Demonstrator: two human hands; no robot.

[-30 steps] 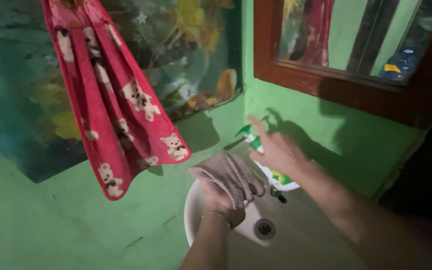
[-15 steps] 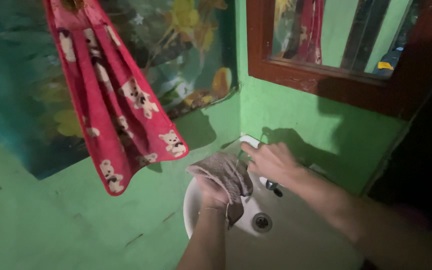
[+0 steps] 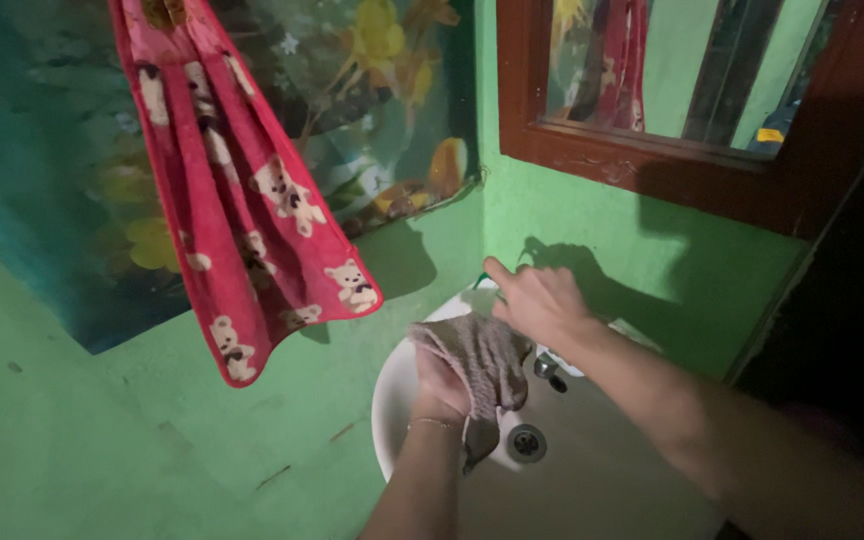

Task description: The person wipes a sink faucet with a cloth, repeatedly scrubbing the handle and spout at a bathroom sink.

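Note:
My left hand (image 3: 440, 385) is shut on a brownish-grey cloth (image 3: 482, 362), held up over a white sink (image 3: 395, 390). The cloth drapes over my fingers and hangs toward the drain (image 3: 526, 440). My right hand (image 3: 535, 300) rests on top of a white pump bottle with a green nozzle (image 3: 564, 362), covering most of it. The fingers curl down over the pump head, directly above the cloth.
A pink towel with teddy bear prints (image 3: 242, 190) hangs at upper left before a floral picture (image 3: 372, 110). A wood-framed mirror (image 3: 672, 130) is on the green wall (image 3: 642, 250). A small metal tap (image 3: 548, 368) sits at the sink's back.
My right hand came down from open beside the bottle onto its pump head. My left hand shifted the cloth slightly right, under the nozzle.

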